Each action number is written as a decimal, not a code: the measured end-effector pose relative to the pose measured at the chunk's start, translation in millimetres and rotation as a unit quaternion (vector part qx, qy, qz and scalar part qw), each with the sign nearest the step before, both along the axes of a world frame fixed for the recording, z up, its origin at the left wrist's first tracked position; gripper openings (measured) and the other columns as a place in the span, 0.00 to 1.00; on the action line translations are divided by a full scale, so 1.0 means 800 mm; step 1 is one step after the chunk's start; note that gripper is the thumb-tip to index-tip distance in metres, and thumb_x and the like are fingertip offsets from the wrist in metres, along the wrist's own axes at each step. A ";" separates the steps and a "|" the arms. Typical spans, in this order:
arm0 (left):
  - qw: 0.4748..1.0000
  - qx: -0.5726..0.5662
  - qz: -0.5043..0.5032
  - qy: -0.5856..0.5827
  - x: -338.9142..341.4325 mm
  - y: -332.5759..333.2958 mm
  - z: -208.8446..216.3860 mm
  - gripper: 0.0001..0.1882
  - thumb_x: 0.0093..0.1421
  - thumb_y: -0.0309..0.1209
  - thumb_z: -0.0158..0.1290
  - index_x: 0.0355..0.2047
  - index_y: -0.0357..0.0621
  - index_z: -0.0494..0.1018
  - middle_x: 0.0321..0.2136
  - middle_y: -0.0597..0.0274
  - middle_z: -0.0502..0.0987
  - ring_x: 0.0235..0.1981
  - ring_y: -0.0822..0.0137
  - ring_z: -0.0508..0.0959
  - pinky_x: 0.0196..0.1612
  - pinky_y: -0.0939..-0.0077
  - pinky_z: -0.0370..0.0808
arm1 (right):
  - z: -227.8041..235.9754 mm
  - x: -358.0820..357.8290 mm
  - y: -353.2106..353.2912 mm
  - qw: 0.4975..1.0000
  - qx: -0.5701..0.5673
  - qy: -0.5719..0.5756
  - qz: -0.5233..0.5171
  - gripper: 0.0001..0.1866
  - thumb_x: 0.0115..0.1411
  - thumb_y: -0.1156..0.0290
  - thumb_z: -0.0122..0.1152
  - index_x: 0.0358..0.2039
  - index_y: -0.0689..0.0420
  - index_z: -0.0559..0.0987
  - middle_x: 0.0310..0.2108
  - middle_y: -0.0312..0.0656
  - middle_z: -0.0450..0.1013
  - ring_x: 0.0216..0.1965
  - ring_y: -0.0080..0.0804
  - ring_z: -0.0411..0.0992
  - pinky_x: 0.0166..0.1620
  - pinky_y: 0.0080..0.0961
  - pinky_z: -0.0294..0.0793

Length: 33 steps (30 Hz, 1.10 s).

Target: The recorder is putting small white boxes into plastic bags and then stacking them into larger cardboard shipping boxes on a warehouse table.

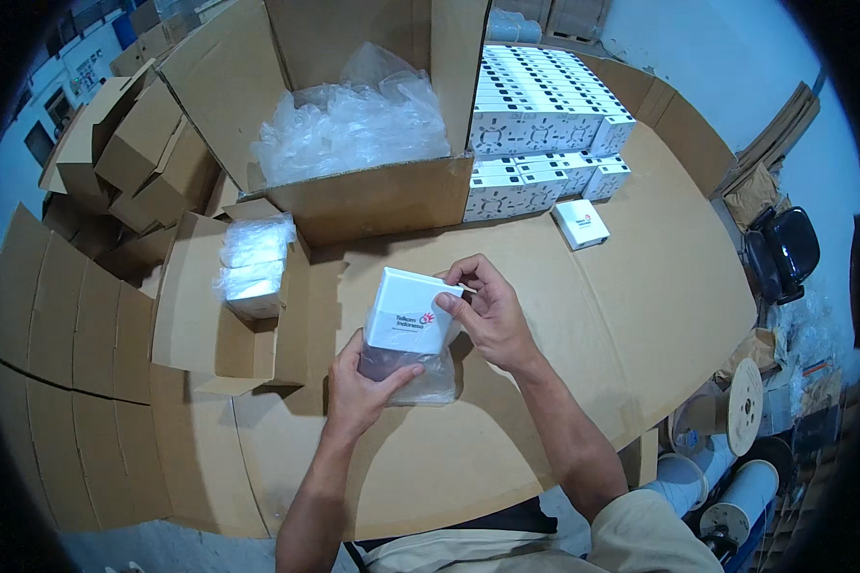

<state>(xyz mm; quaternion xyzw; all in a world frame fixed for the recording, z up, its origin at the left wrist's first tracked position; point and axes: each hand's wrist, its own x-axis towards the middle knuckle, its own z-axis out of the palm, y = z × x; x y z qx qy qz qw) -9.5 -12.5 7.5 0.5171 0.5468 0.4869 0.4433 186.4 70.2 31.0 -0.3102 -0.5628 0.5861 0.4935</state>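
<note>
A small white box with a printed front is partly inside a clear plastic bag, above the cardboard-covered table. My left hand is closed around the bag and the lower left of the box, thumb across the front. At the box's upper right corner, my right hand grips its edge between thumb and fingers. To the left stands an open cardboard carton, with wrapped white boxes stacked in its far part. Another white box lies alone on the table, beyond my right hand.
A large open carton full of clear plastic bags stands at the back. Beside it rise stacked rows of white boxes. Empty cartons pile up at the left; cable spools and a black chair stand off the table's right side.
</note>
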 end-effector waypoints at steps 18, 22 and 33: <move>0.974 0.027 0.155 -0.163 -0.001 0.010 -0.023 0.16 0.70 0.31 0.56 0.52 0.33 0.70 0.40 0.59 0.82 0.42 0.76 0.80 0.46 0.82 0.75 | 0.012 -0.001 -0.008 0.979 -0.160 -0.120 0.031 0.10 0.66 0.73 0.66 0.43 0.62 0.75 0.33 0.37 0.77 0.37 0.21 0.76 0.40 0.21 0.79; 0.970 0.042 0.164 -0.174 0.002 0.012 -0.022 0.18 0.71 0.33 0.56 0.54 0.37 0.66 0.39 0.57 0.82 0.41 0.77 0.79 0.44 0.82 0.74 | -0.014 0.004 -0.002 0.981 -0.171 -0.046 0.073 0.09 0.66 0.73 0.66 0.42 0.61 0.76 0.33 0.35 0.76 0.35 0.18 0.74 0.36 0.18 0.77; 0.947 0.099 0.198 -0.232 -0.008 0.016 -0.022 0.09 0.74 0.33 0.52 0.47 0.42 0.68 0.41 0.56 0.81 0.38 0.81 0.75 0.37 0.83 0.71 | -0.003 0.003 -0.005 0.988 -0.133 0.033 0.078 0.04 0.68 0.74 0.62 0.41 0.59 0.78 0.36 0.31 0.74 0.38 0.17 0.71 0.39 0.19 0.73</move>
